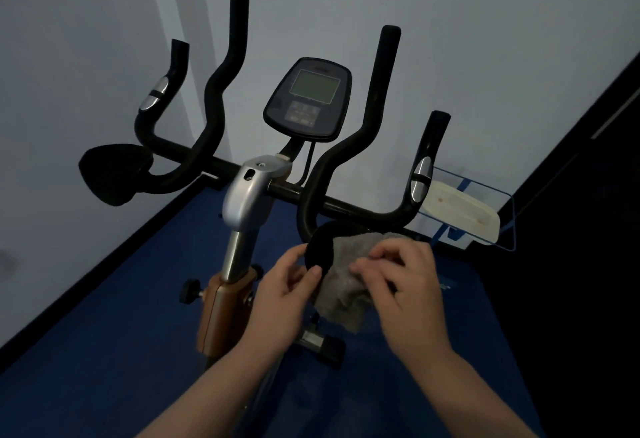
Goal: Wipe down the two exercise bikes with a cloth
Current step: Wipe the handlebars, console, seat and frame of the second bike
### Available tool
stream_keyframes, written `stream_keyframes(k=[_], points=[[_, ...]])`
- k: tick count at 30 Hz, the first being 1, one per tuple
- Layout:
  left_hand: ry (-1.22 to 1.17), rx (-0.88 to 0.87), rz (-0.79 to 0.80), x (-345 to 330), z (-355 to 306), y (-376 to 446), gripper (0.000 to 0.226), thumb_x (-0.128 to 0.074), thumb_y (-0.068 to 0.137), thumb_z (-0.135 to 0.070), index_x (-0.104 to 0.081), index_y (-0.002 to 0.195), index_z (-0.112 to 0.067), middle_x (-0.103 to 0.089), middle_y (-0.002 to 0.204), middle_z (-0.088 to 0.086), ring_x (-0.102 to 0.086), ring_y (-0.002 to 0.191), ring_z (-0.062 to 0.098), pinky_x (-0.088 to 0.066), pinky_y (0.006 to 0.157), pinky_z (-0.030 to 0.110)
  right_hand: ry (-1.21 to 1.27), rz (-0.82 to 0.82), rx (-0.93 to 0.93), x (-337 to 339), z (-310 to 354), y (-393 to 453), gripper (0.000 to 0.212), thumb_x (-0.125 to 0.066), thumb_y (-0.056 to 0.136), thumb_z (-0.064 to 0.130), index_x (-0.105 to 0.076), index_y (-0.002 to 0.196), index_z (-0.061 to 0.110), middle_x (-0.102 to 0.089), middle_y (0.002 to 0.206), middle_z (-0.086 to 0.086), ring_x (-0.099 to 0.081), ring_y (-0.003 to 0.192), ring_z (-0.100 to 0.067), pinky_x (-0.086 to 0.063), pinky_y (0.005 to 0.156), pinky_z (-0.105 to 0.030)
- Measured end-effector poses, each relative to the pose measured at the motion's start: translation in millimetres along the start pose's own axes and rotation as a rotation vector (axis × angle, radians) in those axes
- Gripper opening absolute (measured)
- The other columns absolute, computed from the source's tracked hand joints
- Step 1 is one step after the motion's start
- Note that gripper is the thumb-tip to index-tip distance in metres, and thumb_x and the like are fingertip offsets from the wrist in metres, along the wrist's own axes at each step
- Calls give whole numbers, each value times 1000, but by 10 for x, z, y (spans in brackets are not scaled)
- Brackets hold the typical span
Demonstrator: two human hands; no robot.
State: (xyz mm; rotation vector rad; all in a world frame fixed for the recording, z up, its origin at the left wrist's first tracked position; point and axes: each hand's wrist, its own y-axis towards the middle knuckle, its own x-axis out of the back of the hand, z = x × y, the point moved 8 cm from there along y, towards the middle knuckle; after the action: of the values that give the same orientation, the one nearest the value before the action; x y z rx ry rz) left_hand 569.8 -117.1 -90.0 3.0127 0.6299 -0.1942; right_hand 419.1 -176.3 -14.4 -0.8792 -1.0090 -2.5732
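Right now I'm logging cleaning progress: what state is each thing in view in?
Cloth: crumpled, draped over the right elbow pad, hanging below it.
Right elbow pad: partly covered by the cloth.
Left elbow pad: bare, untouched.
Console: screen blank.
Left hand: thumb and fingers pinch the pad's edge.
Right hand: fingers curled, pressing the cloth.

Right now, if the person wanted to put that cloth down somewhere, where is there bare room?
Bare blue mat lies left of the bike post, up to the wall. It is crowded at the right elbow pad, where left hand, right hand and cloth meet above the pedal.
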Motion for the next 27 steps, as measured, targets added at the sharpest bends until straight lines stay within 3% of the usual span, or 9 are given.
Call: stream_keyframes(k=[2, 4, 9, 12, 15, 18, 20, 23, 27], points=[[23, -15, -3, -6, 0, -1, 29, -54, 97, -11, -58, 124, -21, -74, 98, 3, -71, 93, 18, -56, 75, 24, 31, -10, -112, 34, -85, 98, 23, -64, 89, 35, -68, 110, 26, -45, 111, 15, -47, 107, -8, -46, 87, -29], [42, -24, -5, -12, 5, -7, 29, -54, 98, -11, -58, 124, -23, -74, 99, 1, -71, 94, 14, -55, 75, 21, -39, 79, -193, -29, -181, 162, 40, -69, 86, 34, -59, 125, 33, -48, 116, 15, -42, 113, -9, -43, 95, -33], [93, -8, -33, 31, 28, -21, 20, -56, 97, -15, -59, 113, -27, -74, 91, 4, -71, 87, 16, -56, 75, 24, -114, 77, -124, 3, -134, 292, 12, -73, 83, 28, -68, 94, 25, -47, 82, 27, -44, 95, -10, -45, 83, -42], [110, 0, -18, 36, 14, -24, 18, -57, 97, -14, -59, 112, -23, -74, 91, 4, -71, 86, 16, -56, 76, 24, -159, 70, 9, 68, -18, 455, 11, -74, 82, 22, -67, 90, 22, -55, 97, 14, -43, 98, -6, -45, 80, -32], [109, 4, -35, 29, -13, -37, 17, -56, 97, -12, -59, 111, -20, -75, 90, 4, -71, 85, 16, -55, 74, 23, -141, 163, 123, 33, 30, 716, 17, -75, 80, 21, -69, 96, 27, -50, 109, 10, -43, 106, -10, -41, 89, -35], [108, 17, -79, 28, -19, -55, 16, -57, 96, -13, -60, 111, -19, -74, 91, 7, -71, 87, 22, -56, 76, 28, -18, 452, -55, -253, -140, 782, 45, -73, 84, 22, -57, 124, 34, -46, 116, 10, -45, 109, -7, -42, 96, -31], [100, 18, -116, 49, -23, -77, 18, -59, 95, -13, -61, 111, -20, -74, 93, 5, -71, 88, 20, -56, 77, 29, 84, 394, -164, -268, -252, 705, 52, -72, 85, 25, -46, 129, 34, -46, 120, 11, -49, 104, -1, -45, 89, -23], [144, -8, -215, 131, -40, -127, 19, -64, 92, -14, -64, 108, -25, -73, 96, -7, -69, 90, 9, -56, 77, 27, 60, 252, -155, -241, -293, 502, 32, -65, 89, 36, -51, 117, 35, -52, 112, 16, -53, 98, 2, -49, 81, -23], [167, -39, -304, 158, -103, -122, 23, -70, 87, -10, -67, 102, -28, -72, 95, -10, -68, 91, 6, -56, 79, 28, 133, 312, -247, -438, -322, 530, 20, -55, 97, 34, -62, 115, 28, -65, 102, 12, -61, 96, -7, -49, 76, -23]])
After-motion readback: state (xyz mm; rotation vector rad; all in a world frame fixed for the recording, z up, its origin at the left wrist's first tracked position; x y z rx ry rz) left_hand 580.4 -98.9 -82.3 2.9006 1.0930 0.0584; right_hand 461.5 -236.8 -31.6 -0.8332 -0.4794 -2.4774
